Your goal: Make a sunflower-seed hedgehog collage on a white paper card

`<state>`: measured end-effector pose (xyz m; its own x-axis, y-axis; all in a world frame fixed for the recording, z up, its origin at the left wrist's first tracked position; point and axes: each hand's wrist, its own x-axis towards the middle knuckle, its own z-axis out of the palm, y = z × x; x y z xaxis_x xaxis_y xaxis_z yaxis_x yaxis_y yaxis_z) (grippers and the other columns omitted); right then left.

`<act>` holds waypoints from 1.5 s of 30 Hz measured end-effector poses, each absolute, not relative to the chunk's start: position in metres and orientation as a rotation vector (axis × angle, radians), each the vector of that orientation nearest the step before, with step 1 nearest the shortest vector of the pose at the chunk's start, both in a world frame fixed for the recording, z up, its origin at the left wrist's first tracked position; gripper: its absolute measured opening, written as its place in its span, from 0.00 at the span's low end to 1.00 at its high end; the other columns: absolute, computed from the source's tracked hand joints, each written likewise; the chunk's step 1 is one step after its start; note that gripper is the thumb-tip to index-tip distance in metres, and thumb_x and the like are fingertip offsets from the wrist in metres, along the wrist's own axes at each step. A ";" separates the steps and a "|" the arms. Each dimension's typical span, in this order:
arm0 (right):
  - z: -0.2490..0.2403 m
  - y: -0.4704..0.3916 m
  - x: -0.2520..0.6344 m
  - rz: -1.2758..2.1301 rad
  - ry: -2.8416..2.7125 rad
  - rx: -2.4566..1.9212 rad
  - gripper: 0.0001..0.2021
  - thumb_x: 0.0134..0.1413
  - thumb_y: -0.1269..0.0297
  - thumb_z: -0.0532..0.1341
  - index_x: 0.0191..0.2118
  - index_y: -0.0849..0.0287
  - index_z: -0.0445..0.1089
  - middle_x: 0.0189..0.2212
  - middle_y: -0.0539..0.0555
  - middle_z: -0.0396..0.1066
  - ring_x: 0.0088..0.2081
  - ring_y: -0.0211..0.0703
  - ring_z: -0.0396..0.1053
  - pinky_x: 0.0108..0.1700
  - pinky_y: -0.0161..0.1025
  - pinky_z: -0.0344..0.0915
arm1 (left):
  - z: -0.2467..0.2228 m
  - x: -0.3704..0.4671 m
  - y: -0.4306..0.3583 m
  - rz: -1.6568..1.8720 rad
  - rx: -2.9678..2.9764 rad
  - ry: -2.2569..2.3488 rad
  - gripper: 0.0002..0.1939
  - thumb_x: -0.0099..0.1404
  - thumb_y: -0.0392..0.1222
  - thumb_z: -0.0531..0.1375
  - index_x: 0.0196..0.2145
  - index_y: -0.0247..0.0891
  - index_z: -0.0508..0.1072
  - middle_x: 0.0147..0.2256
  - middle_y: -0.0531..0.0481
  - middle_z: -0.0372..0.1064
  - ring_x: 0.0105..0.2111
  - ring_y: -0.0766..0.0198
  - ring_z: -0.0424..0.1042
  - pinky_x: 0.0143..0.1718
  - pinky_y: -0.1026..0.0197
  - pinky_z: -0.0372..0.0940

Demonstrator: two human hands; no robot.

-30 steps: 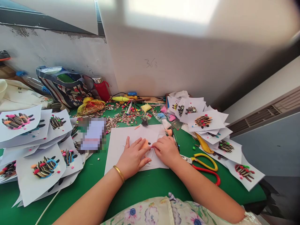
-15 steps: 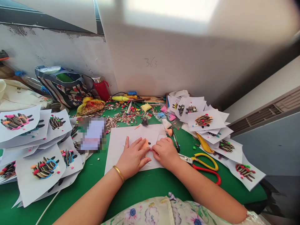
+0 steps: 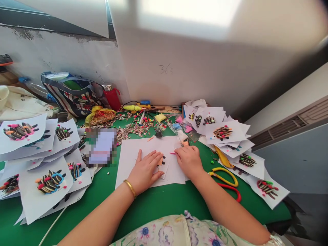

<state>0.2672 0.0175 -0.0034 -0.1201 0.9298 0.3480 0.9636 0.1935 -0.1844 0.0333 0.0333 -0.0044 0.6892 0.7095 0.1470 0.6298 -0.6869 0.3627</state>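
Note:
My left hand (image 3: 146, 169) lies flat with fingers spread on a small white card (image 3: 165, 171), partly covering its orange patch and black ovals. That card rests on larger white sheets (image 3: 128, 147). To its right, my right hand (image 3: 189, 160) is closed around a thin pink pointed piece (image 3: 172, 153), whose tip points left just above the sheet. Whether that piece is a tool or clay, I cannot tell. Scissors (image 3: 225, 169) with a yellow and a red handle loop lie beside my right forearm, their blades hidden.
Cards decorated with seeds stand piled at left (image 3: 38, 171) and right (image 3: 225, 131). A phone (image 3: 102, 147) lies left of the sheets. Loose sunflower seeds (image 3: 134, 128), bags of coloured clay (image 3: 188, 128), a striped bag (image 3: 71, 94) and a red bottle (image 3: 112, 97) are farther back.
My right hand has drawn away from the card, up and to the right, and the pink pointed piece now shows in its fingers. My left hand stays in place.

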 end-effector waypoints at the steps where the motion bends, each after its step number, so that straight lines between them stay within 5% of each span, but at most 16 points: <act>1: -0.004 0.018 0.268 -0.128 -2.100 -1.793 0.09 0.60 0.72 0.57 0.37 0.55 0.74 0.32 0.52 0.75 0.40 0.44 0.65 0.51 0.45 0.45 | -0.004 0.033 0.034 0.406 2.608 1.065 0.33 0.67 0.50 0.58 0.66 0.43 0.54 0.62 0.40 0.61 0.65 0.50 0.55 0.65 0.31 0.29; 11: -0.002 0.011 0.252 -0.017 -2.291 -1.570 0.17 0.53 0.72 0.60 0.47 0.46 0.74 0.46 0.52 0.72 0.49 0.46 0.62 0.54 0.47 0.46 | -0.004 0.028 0.042 0.592 2.496 1.283 0.19 0.70 0.48 0.53 0.54 0.40 0.70 0.54 0.42 0.69 0.55 0.52 0.66 0.63 0.39 0.51; 22: -0.005 0.011 0.248 -0.013 -2.286 -1.574 0.20 0.55 0.72 0.59 0.53 0.50 0.71 0.46 0.54 0.72 0.49 0.47 0.62 0.53 0.45 0.49 | -0.003 0.029 0.041 0.536 2.535 1.316 0.18 0.68 0.41 0.52 0.54 0.41 0.69 0.51 0.42 0.72 0.55 0.51 0.66 0.62 0.34 0.48; 32: -0.004 0.018 0.256 0.038 -2.223 -1.829 0.05 0.61 0.61 0.61 0.39 0.55 0.72 0.38 0.53 0.72 0.43 0.45 0.66 0.42 0.40 0.56 | -0.004 0.028 0.041 0.512 2.500 1.313 0.19 0.68 0.42 0.52 0.56 0.41 0.66 0.55 0.41 0.68 0.58 0.51 0.64 0.63 0.33 0.46; 45: 0.002 0.023 0.259 -0.139 -2.363 -2.068 0.05 0.59 0.72 0.57 0.37 0.60 0.71 0.37 0.59 0.72 0.40 0.49 0.68 0.36 0.41 0.57 | 0.000 0.028 0.040 0.484 2.469 1.325 0.19 0.68 0.42 0.53 0.56 0.40 0.66 0.55 0.41 0.68 0.58 0.51 0.64 0.64 0.32 0.43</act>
